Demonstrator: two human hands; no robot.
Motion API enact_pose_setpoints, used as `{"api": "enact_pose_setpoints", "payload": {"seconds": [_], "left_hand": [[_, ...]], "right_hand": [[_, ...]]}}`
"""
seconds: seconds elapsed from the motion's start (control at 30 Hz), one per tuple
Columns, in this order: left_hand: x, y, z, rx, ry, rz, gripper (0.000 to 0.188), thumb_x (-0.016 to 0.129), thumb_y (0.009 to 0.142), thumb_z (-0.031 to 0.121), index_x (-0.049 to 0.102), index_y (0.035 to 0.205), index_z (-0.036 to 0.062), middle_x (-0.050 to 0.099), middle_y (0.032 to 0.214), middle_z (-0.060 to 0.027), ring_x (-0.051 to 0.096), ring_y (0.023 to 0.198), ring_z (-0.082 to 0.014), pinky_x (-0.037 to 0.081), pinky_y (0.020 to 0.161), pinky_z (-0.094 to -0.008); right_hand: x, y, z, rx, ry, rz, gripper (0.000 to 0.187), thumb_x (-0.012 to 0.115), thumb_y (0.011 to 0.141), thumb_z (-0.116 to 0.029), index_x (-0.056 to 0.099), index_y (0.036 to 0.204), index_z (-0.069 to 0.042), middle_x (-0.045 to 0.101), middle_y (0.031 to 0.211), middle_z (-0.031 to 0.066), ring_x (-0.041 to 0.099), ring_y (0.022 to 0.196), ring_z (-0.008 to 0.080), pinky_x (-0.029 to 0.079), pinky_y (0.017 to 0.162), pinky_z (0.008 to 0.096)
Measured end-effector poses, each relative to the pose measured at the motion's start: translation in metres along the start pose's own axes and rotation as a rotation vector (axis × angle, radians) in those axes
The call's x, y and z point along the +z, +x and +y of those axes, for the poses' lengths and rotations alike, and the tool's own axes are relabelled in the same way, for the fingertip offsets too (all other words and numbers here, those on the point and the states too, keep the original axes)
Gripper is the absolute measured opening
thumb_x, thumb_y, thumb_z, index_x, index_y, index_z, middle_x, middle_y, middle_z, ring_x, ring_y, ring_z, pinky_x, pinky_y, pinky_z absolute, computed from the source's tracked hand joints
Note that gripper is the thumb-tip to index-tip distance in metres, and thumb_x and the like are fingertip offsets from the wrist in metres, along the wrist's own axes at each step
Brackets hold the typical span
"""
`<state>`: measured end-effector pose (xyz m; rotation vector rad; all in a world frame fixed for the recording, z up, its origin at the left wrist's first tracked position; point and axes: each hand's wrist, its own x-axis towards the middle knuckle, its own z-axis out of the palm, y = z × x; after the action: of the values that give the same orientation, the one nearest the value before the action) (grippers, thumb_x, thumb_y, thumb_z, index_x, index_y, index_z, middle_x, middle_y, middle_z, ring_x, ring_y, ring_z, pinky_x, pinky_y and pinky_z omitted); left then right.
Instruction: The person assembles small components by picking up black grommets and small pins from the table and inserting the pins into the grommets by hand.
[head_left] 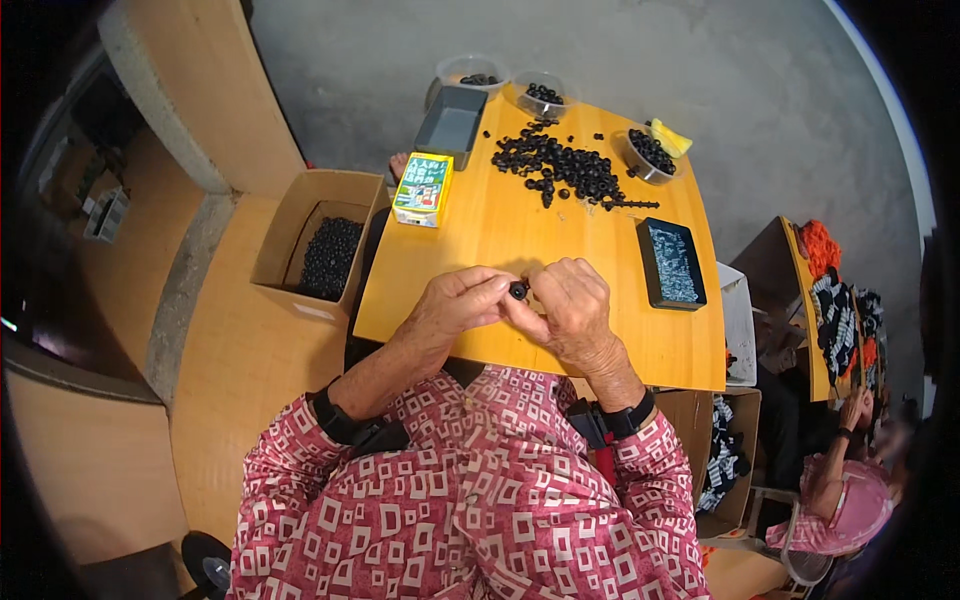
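Observation:
Between my two hands, above the near part of the wooden table [480, 235], is a small round black part [518, 290]. My left hand [463, 301] pinches it from the left with thumb and fingers. On the other side my right hand [568, 305] is closed, its thumb and curled fingers against the same part; fine detail there is too small to make out. A pile of small black ring-like parts [570, 168] lies farther back on the table. To the right, a black tray [672, 263] holds many small pale or clear pieces.
A grey bin [451, 122] and a yellow-green carton [423, 190] stand at the back left. Clear bowls of black parts [650, 157] line the far side. On the left is a cardboard box [330, 240] of black pieces. Another person [845, 495] works at the right.

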<state>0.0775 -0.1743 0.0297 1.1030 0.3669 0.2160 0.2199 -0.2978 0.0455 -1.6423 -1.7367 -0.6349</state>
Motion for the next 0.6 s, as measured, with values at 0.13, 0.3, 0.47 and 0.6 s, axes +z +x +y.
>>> {"api": "enact_pose_setpoints", "payload": {"seconds": [0.13,0.3,0.47,0.6], "left_hand": [[-0.002,-0.002,0.005,-0.006,0.07,-0.033,0.033,0.06,0.097,0.025,0.062,0.117,-0.0007,0.065,0.104,-0.0054,0.063,0.097,-0.0122,0.051,0.092,-0.0276],[-0.006,0.001,-0.001,0.106,0.141,-0.042,0.028,0.063,0.093,0.021,0.068,0.106,-0.0038,0.067,0.092,-0.0036,0.06,0.088,-0.0093,0.047,0.08,-0.0237],[-0.005,0.002,-0.006,0.104,0.108,-0.01,0.027,0.063,0.093,0.019,0.069,0.104,-0.0044,0.068,0.092,-0.0048,0.06,0.086,-0.0089,0.048,0.08,-0.024],[-0.007,0.003,-0.007,0.117,0.251,0.007,0.027,0.064,0.092,0.019,0.069,0.105,-0.0043,0.068,0.092,-0.0055,0.061,0.087,-0.0093,0.048,0.081,-0.0243]], "right_hand": [[0.002,-0.003,-0.004,-0.01,0.013,-0.014,0.026,0.077,0.074,-0.019,0.053,0.072,-0.008,0.048,0.062,0.0062,0.052,0.057,0.0238,0.042,0.055,0.0357],[0.008,-0.001,-0.009,-0.05,-0.06,-0.034,0.029,0.077,0.072,-0.019,0.05,0.069,-0.009,0.045,0.06,0.0058,0.049,0.055,0.0235,0.039,0.053,0.0358],[0.007,-0.002,-0.007,-0.043,-0.062,-0.073,0.03,0.077,0.074,-0.021,0.05,0.069,-0.009,0.046,0.061,0.0058,0.05,0.056,0.0233,0.04,0.053,0.0356],[0.008,-0.007,-0.007,-0.045,-0.11,-0.156,0.03,0.076,0.076,-0.024,0.051,0.071,-0.009,0.047,0.062,0.006,0.052,0.058,0.0234,0.041,0.054,0.0357]]}}
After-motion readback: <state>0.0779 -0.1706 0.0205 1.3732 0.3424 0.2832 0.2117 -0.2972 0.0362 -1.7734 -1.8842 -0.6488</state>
